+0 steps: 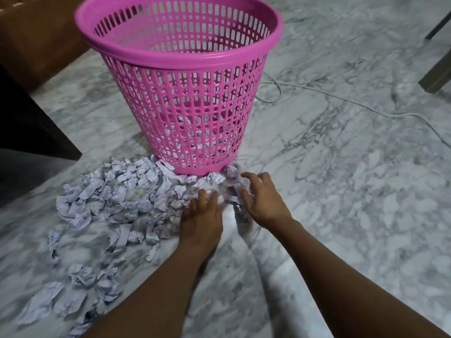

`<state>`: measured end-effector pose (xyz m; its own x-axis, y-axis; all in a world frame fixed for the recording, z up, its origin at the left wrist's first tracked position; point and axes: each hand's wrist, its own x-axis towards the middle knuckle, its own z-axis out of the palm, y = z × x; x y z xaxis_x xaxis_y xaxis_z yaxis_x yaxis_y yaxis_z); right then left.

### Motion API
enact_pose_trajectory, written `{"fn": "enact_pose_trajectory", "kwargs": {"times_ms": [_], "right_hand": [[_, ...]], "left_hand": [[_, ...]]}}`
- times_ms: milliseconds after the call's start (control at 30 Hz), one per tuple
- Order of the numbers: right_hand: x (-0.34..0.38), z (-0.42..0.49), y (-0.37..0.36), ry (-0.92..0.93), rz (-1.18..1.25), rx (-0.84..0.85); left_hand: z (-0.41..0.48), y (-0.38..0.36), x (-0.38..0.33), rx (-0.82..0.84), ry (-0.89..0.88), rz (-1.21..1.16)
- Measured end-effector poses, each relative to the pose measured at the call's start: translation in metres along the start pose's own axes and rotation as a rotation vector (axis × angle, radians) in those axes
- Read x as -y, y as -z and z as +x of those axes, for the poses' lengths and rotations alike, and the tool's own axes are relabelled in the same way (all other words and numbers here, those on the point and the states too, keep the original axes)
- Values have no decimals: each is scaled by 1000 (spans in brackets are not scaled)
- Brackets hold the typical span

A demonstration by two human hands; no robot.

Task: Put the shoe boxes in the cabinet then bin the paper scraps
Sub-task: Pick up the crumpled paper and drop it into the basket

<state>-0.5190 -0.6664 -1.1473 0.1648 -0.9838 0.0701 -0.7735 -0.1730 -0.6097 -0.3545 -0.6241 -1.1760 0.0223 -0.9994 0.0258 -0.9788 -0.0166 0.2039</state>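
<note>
Paper scraps (127, 191) beside and inside pink bin (180, 56); left grip (202, 215) released, right grip (261, 198) unclear.

Crumpled white paper scraps (117, 206) lie strewn left and near of the upright pink slotted bin (188, 98); some lie inside.

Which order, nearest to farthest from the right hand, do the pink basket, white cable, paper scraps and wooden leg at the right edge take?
1. Paper scraps, at the right hand's fingertips.
2. Pink basket, just beyond, up-left.
3. White cable, on the floor behind the basket.
4. Wooden leg, far right edge.
</note>
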Motion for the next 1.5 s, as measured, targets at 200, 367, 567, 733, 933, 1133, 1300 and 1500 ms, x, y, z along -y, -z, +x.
{"fn": "enact_pose_trajectory", "kwargs": {"times_ms": [200, 367, 567, 733, 933, 1133, 1300, 1500], "right_hand": [[-13, 12, -28, 246, -392, 80], [-18, 2, -31, 245, -312, 64], [-18, 10, -27, 95, -69, -30], [2, 49, -27, -29, -16, -91], [6, 62, -38, -32, -91, 9], [11, 58, -41, 9, -223, 8], [24, 47, -20, -133, -106, 66], [38, 59, -24, 354, -114, 130]], "left_hand": [[-8, -16, 8, -211, -70, 117], [-11, -16, 9, -264, -60, 41], [-12, -17, 12, -332, -88, -68], [-14, -18, 14, -313, -105, -149], [-13, -20, 16, -341, -149, -253], [-12, -22, 15, -359, -174, -243], [-13, -17, 16, -281, -160, -295], [-15, -12, 16, -238, -158, -346]]}}
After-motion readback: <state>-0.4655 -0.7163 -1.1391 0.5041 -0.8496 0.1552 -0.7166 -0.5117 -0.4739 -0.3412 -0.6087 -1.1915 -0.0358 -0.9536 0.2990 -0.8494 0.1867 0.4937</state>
